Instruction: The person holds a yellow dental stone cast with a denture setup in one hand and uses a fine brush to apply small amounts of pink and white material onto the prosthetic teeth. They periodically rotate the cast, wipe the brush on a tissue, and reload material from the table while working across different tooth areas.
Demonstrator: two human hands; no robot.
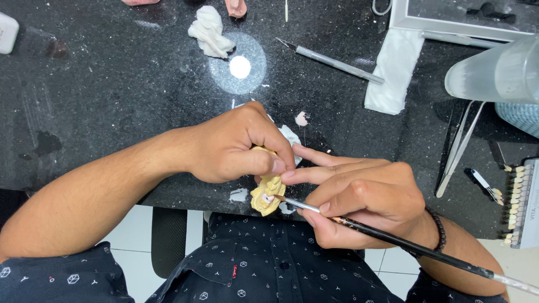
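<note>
My left hand (233,147) grips a small yellow dental cast (267,193) just past the near edge of the black speckled counter (112,90). My right hand (359,196) holds a thin dark-handled brush (404,241) like a pen. The brush's metal ferrule and tip touch a tooth on the cast. My right index finger rests against the cast and my left thumb. A bit of white tissue (291,136) shows behind my left fingers.
A crumpled white wad (210,32) and a scalpel (331,60) lie further back. A folded white cloth (394,70), a clear plastic container (497,70), tweezers (457,148) and a tooth shade guide (519,205) sit at right. Small white blobs dot the counter.
</note>
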